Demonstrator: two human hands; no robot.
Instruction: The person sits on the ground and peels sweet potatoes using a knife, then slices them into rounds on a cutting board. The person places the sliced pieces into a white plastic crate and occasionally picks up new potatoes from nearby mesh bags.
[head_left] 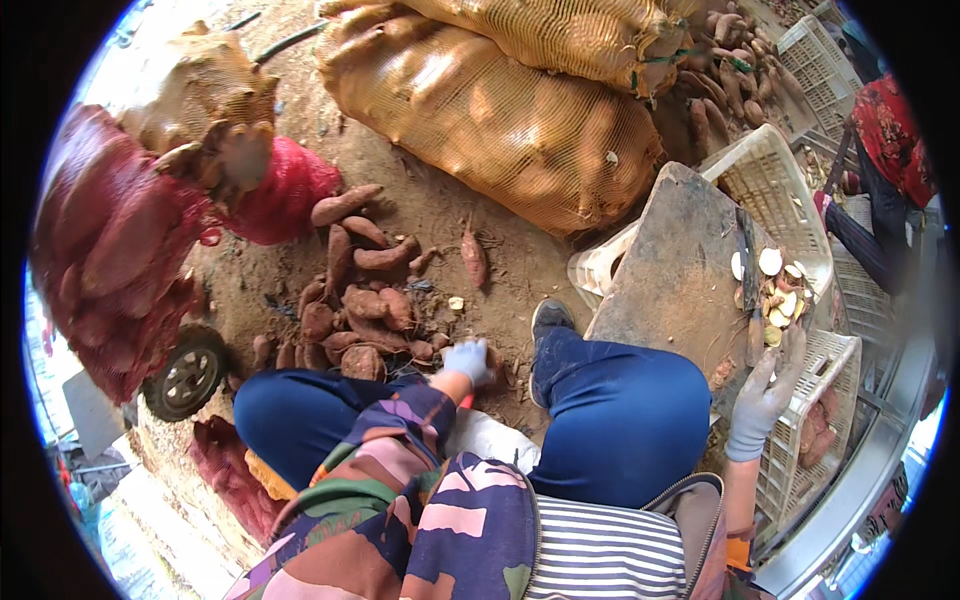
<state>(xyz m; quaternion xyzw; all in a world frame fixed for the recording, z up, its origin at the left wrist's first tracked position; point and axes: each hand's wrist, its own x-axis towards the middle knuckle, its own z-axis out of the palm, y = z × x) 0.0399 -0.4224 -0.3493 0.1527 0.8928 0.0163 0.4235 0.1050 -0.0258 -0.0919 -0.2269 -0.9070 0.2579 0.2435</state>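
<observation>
My left hand (pixel 466 362), in a pale glove, is low between my knees at the near edge of a heap of sweet potatoes (pixel 368 302). Its fingers are bent round a brown sweet potato (pixel 494 366), mostly covered by the hand. On the right, my gloved right hand (pixel 764 408) is beside the worn board (pixel 672 255), fingers stretched and apart, nothing seen in them. Just past its fingertips lies a knife (pixel 746 265) with a dark blade and wooden handle. Pale cut pieces of sweet potato (pixel 782 300) lie right of the knife.
Big tan mesh sacks (pixel 500 125) of sweet potatoes lie ahead; red mesh sacks (pixel 120 240) stand left, above a small wheel (pixel 186 373). Plastic crates (pixel 775 195) flank the board, one crate (pixel 815 400) by my right hand. A person in red patterned clothing (pixel 892 140) is at far right.
</observation>
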